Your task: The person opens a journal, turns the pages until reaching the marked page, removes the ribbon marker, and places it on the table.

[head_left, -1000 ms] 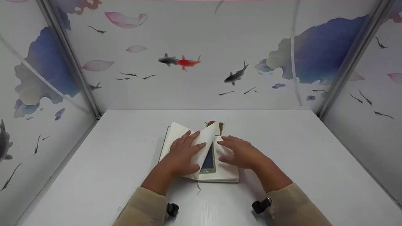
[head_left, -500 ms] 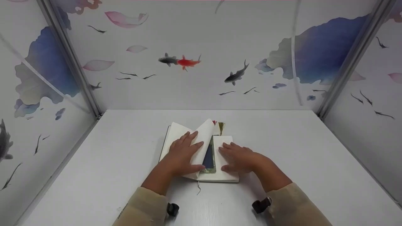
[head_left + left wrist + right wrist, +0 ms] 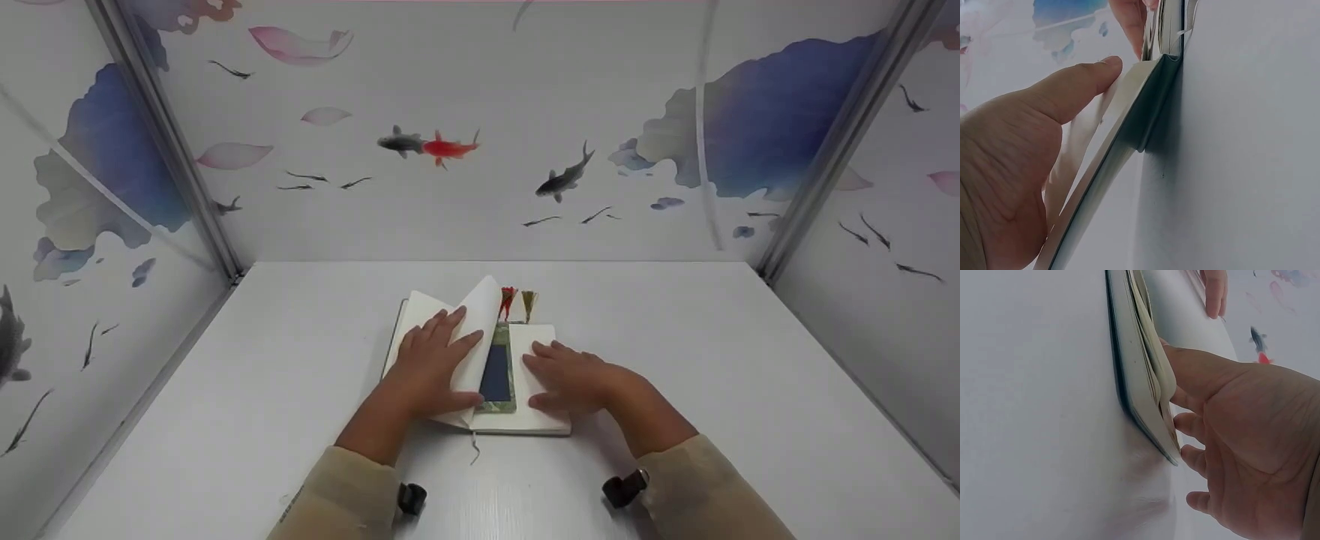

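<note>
An open notebook (image 3: 544,421) with blank cream pages and a dark cover lies at the middle of the table. My left hand (image 3: 431,367) rests with spread fingers on a lifted page (image 3: 484,315) that leans to the left. On the right-hand page, my right hand (image 3: 574,376) presses with its fingers and thumb stretched out. Between the hands lies a dark blue bookmark (image 3: 496,375) with a green patterned border, partly under the lifted page. A red tassel (image 3: 508,300) and an olive tassel (image 3: 529,304) stick out past the top edge.
A thin ribbon (image 3: 475,450) hangs from the notebook's bottom edge onto the white table (image 3: 660,322). Printed panels with fish and petals stand at the back and both sides. Black straps (image 3: 625,491) show near the beige sleeves.
The lifted page has swung further left under my left hand, baring more of the bookmark and the red tassel. My right hand has settled lower on the right-hand page.
</note>
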Action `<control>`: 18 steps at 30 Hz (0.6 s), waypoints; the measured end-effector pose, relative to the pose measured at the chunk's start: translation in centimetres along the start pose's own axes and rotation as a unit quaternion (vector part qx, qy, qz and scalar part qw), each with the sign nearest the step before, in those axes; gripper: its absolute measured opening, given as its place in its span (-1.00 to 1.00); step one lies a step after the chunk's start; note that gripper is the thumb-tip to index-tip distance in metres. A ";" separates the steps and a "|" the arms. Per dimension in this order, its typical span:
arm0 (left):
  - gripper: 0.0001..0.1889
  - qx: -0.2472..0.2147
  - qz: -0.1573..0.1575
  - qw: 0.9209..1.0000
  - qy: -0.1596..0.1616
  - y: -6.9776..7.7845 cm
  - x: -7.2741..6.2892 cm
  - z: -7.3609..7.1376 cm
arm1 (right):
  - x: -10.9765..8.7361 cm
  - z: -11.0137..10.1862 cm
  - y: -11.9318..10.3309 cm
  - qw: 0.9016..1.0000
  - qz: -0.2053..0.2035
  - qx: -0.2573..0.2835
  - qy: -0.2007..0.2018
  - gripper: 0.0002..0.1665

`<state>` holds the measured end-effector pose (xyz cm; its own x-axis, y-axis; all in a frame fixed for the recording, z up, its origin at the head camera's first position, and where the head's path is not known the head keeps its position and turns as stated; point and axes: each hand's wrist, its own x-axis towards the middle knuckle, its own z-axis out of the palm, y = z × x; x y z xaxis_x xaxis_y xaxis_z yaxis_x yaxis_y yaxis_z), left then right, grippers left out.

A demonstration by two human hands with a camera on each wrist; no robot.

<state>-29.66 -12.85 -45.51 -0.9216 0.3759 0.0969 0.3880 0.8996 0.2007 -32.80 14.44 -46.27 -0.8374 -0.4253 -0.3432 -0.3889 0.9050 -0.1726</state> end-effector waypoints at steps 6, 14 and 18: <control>0.11 0.010 -0.014 1.000 0.010 0.0 0.0 -0.2 | -0.1 -0.1 0.0 1.000 -0.007 0.000 -0.002 -0.03; 0.19 0.040 -0.029 0.999 0.021 -0.3 -0.1 -0.4 | 0.0 0.0 0.2 1.000 -0.006 -0.002 -0.001 -0.03; 0.19 0.043 -0.033 0.998 0.023 -0.5 -0.1 -0.3 | 0.0 0.0 0.2 1.000 -0.014 -0.007 0.001 -0.04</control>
<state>-29.76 -13.40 -45.33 -0.9426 0.3070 0.1312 0.3228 0.9383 0.1236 -32.88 14.65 -46.35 -0.8268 -0.4504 -0.3369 -0.4172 0.8928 -0.1696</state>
